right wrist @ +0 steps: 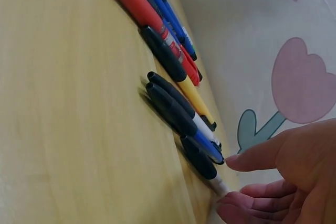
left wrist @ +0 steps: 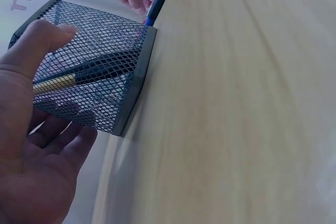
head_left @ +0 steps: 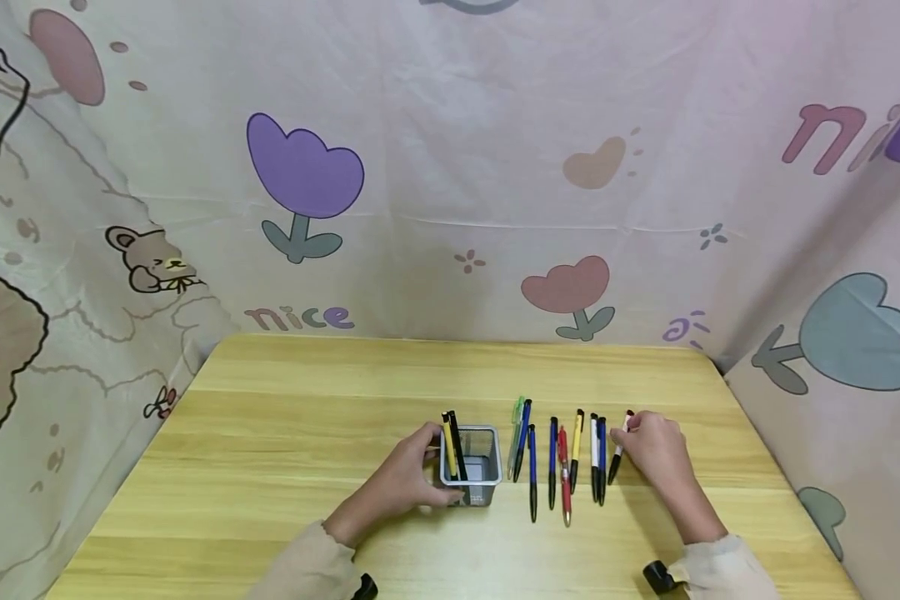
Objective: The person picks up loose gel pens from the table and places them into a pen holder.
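My left hand holds a grey mesh pen holder by its left side, thumb at the front and fingers behind. Inside lean a yellow-and-black pen and a black pen. At the right end of a row of pens, my right hand is at the upper part of a white pen with a black grip and dark red top. In the right wrist view, that pen's white end lies between the thumb and fingertips, with a gap visible. The thumb is close to a blue pen.
Between holder and right hand lie a green pen, several blue pens, a red pen, a yellow pen and another white pen. They rest on a wooden table. A printed cloth hangs behind.
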Demonstrator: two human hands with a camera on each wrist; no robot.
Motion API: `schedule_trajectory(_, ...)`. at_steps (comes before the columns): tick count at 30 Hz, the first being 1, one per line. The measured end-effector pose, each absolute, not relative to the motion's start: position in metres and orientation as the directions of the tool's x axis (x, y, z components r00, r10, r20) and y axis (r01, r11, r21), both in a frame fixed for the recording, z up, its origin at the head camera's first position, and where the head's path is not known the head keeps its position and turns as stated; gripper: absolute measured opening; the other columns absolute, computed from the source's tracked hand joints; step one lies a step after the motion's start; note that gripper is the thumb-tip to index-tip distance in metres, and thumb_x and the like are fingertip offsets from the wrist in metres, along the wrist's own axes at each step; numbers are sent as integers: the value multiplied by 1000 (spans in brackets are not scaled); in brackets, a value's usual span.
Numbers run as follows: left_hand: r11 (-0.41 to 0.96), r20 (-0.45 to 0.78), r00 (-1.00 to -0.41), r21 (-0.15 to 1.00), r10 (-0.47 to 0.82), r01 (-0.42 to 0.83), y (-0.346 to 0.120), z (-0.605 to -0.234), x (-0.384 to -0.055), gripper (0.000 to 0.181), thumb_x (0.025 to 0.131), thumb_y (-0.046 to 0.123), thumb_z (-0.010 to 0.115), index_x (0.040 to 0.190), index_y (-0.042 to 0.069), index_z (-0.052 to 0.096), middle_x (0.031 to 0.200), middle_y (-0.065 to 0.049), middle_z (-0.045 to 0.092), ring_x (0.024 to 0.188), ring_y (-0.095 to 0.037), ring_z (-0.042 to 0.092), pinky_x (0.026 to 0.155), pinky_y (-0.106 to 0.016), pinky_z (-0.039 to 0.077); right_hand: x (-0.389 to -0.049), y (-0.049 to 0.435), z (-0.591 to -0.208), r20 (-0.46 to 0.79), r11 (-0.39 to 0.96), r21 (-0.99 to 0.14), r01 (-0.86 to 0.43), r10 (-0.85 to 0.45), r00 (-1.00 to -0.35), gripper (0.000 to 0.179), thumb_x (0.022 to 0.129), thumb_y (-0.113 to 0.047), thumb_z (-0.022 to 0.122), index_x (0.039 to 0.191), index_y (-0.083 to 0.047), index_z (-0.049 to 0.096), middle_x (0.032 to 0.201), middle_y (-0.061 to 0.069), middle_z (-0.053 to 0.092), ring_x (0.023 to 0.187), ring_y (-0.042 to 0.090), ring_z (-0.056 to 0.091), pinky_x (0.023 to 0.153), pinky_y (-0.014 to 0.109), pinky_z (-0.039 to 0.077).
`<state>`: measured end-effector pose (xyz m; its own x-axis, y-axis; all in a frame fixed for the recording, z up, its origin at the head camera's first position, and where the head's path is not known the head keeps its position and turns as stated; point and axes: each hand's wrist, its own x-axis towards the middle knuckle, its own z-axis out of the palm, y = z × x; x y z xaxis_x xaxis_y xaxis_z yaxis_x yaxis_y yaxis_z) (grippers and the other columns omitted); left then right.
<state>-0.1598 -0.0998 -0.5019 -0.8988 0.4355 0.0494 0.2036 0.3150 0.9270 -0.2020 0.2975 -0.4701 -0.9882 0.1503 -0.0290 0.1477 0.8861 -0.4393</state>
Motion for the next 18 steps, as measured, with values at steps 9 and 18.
schedule_trajectory(9, 316, 36, -897, 929, 440, 192, -98, -503, -159, 81, 71, 18, 94, 137, 5, 49, 134, -16, 62, 131, -46, 61, 108, -44, 57, -202, 304, -473, -76, 886, -425, 184, 168, -983, 21, 88, -20, 72, 72, -7, 69, 68, 5, 67, 63, 20, 56, 55, 29, 43)
schedule_trajectory(18, 307, 41, -900, 933, 433, 190, -99, -503, -160, 83, 72, 17, 93, 140, 3, 48, 134, -16, 62, 129, -43, 63, 108, -42, 57, -202, 312, -471, -171, 849, -477, 226, 163, -972, 22, 87, -16, 69, 94, 3, 78, 60, 1, 69, 52, 14, 62, 49, 28, 49)
